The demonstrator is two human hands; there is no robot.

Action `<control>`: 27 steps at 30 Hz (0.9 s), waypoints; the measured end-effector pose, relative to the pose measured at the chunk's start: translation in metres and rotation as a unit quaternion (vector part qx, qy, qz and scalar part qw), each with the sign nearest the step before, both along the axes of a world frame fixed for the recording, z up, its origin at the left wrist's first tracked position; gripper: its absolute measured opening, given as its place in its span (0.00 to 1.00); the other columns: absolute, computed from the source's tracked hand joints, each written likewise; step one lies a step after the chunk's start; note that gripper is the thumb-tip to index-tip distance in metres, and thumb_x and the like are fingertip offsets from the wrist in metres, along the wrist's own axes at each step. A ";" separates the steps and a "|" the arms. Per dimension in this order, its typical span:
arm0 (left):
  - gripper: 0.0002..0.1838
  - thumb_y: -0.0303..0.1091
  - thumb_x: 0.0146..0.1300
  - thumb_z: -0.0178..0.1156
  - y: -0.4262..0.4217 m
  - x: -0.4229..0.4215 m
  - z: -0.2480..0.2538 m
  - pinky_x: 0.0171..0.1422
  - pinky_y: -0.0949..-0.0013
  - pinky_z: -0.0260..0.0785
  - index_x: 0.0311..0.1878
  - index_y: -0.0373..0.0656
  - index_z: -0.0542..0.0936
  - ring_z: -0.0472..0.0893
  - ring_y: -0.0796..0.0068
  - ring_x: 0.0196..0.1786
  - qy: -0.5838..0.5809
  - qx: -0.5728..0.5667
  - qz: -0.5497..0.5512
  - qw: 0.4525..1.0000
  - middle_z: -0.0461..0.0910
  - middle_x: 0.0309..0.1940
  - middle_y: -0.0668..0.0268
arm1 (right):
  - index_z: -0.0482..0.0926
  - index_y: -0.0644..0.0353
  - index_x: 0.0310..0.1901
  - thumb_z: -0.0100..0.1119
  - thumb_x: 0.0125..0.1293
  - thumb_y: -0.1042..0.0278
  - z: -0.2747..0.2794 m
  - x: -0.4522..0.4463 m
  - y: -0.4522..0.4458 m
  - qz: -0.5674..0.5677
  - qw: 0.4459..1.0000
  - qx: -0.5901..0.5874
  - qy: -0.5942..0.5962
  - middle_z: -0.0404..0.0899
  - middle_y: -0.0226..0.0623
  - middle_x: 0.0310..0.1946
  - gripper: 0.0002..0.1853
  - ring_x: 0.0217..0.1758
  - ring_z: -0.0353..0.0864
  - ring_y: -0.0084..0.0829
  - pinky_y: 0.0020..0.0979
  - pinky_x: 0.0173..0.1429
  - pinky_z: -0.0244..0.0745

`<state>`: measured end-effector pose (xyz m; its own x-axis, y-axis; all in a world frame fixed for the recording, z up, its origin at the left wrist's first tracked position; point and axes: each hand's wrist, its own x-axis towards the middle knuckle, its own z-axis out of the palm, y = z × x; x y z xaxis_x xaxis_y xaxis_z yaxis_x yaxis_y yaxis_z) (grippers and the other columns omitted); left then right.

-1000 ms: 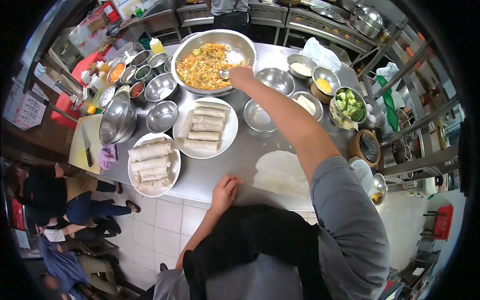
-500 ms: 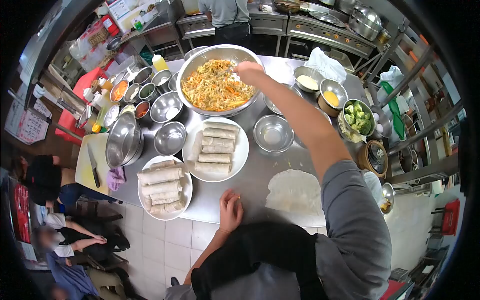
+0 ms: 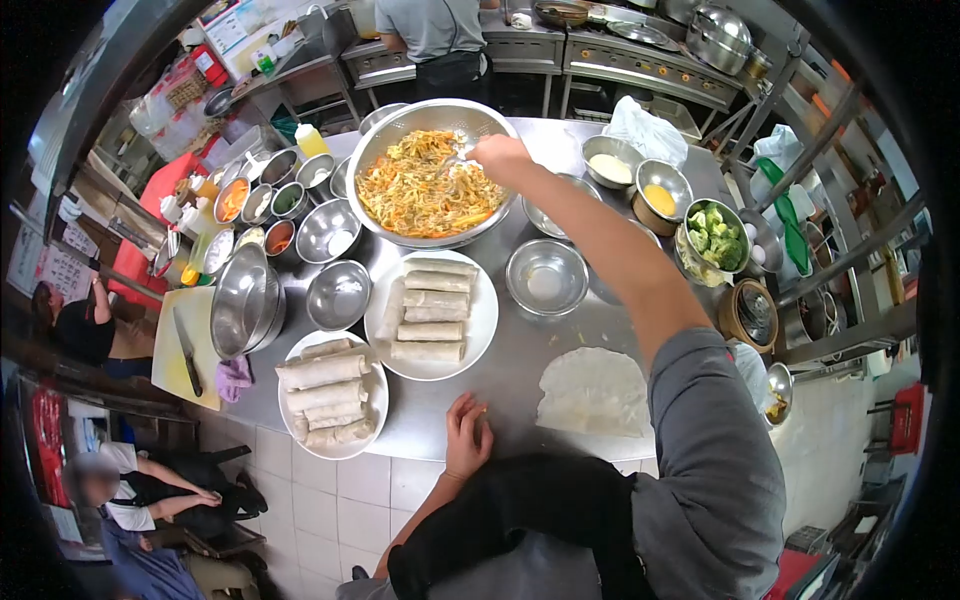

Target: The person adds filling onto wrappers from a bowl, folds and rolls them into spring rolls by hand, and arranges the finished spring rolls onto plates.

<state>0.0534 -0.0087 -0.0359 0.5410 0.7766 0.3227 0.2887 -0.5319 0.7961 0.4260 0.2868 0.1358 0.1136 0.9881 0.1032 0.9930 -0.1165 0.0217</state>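
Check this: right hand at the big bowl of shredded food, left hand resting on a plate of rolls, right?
Not quite: the head view shows the left hand at the near edge of the metal table. The right hand is indeed at the big bowl of shredded food.

Rolls [image 3: 435, 306] on two plates [image 3: 482, 325], bowl [image 3: 470, 115] of shredded food [image 3: 425, 190] behind, wrapper [image 3: 593, 393] to the right

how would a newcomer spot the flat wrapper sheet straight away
Find the big steel table in front of the person. Near its front edge, right of the person's left hand, lies the wrapper sheet, thin and pale with a rounded far side. It is spread flat directly on the metal, unlike the rolled pieces on the white plates.
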 end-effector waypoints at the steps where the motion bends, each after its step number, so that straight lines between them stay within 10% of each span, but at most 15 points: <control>1: 0.21 0.20 0.59 0.60 -0.001 0.000 0.000 0.69 0.55 0.68 0.57 0.40 0.75 0.72 0.51 0.63 -0.001 0.003 0.000 1.000 0.62 0.67 0.48 | 0.88 0.43 0.49 0.55 0.67 0.70 -0.008 -0.004 0.000 -0.002 0.999 -0.030 -0.023 0.86 0.38 0.48 0.15 0.56 0.84 0.38 0.41 0.58 0.80; 6: 0.20 0.19 0.60 0.59 0.001 -0.001 -0.004 0.69 0.54 0.68 0.57 0.40 0.75 0.72 0.49 0.64 -0.010 -0.011 0.002 1.000 0.62 0.67 0.48 | 0.88 0.58 0.45 0.55 0.65 0.72 0.001 0.006 -0.003 -0.071 0.995 -0.002 0.076 0.87 0.45 0.46 0.12 0.50 0.88 0.43 0.43 0.51 0.84; 27: 0.17 0.19 0.61 0.59 -0.001 -0.003 -0.003 0.70 0.56 0.68 0.54 0.38 0.77 0.73 0.51 0.65 -0.006 -0.011 -0.011 1.000 0.63 0.67 0.49 | 0.86 0.59 0.50 0.59 0.66 0.62 -0.084 -0.013 0.043 -0.187 0.946 0.010 0.264 0.85 0.48 0.49 0.15 0.53 0.86 0.45 0.42 0.54 0.82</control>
<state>0.0503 -0.0101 -0.0388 0.5546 0.7711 0.3128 0.2676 -0.5212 0.8104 0.4131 0.3294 0.0523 0.4963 0.8669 -0.0471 0.7543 -0.4574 -0.4710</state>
